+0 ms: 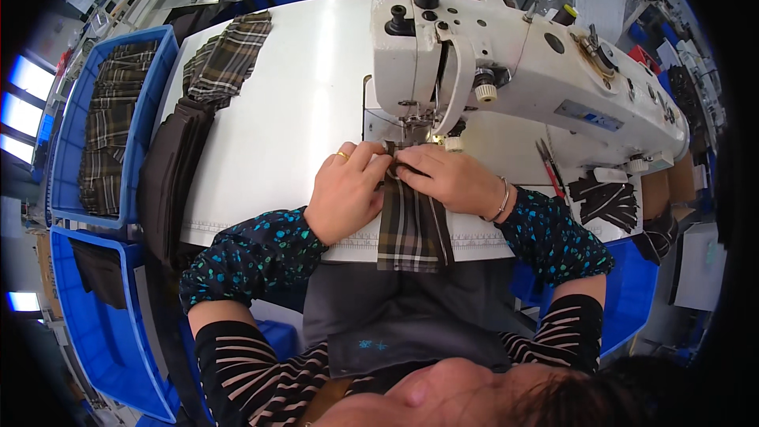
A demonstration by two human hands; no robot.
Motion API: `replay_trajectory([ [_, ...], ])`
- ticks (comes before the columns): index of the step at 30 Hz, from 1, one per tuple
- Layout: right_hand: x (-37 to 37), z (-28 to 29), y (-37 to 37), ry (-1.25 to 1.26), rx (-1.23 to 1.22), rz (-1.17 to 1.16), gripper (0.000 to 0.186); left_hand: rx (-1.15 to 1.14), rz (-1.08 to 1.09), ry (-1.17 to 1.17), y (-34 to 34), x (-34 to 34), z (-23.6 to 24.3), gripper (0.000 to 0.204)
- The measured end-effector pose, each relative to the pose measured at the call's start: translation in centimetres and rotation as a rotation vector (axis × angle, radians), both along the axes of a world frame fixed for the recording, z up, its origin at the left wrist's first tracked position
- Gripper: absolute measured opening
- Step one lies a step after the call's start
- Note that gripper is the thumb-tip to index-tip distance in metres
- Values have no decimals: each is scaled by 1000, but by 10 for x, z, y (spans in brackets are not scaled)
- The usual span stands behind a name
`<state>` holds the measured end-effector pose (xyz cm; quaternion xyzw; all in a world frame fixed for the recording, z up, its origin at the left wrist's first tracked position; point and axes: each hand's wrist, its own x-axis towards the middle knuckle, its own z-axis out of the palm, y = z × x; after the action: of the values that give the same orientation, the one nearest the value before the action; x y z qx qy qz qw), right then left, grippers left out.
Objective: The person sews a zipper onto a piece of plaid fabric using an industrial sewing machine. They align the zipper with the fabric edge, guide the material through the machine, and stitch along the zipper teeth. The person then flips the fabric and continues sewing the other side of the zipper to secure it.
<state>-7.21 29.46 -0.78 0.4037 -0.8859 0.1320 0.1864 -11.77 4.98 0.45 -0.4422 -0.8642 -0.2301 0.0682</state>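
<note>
A plaid fabric piece (410, 225) in brown, black and white runs from under the needle of a white sewing machine (506, 55) down over the table's front edge. My left hand (348, 188) pinches its left side just in front of the presser foot (413, 120). On the other side my right hand (451, 178) grips the same fabric, fingers bent close to the foot. The two hands' fingertips nearly meet. What lies beneath the fingertips is hidden.
At left lie stacked plaid pieces (229, 59) and folded dark fabric (175, 178). Blue bins (162, 71) stand beyond, one holding plaid pieces. Red-handled snips (551, 168) and dark fabric strips (605, 202) lie right of my right hand. The machine arm spans the back right.
</note>
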Motion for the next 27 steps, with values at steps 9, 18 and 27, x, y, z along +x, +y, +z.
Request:
replay_trajectory([
  [9,2,0,5,106,97,-28,30,-86,-121,154,-1,-3,-9,67],
  [18,8,7,-3,270,110,-136,29,-110,-128,117,1,-2,-4,61],
  [27,12,1,-6,193,121,-210,27,-91,-134,192,6,-2,-7,51],
])
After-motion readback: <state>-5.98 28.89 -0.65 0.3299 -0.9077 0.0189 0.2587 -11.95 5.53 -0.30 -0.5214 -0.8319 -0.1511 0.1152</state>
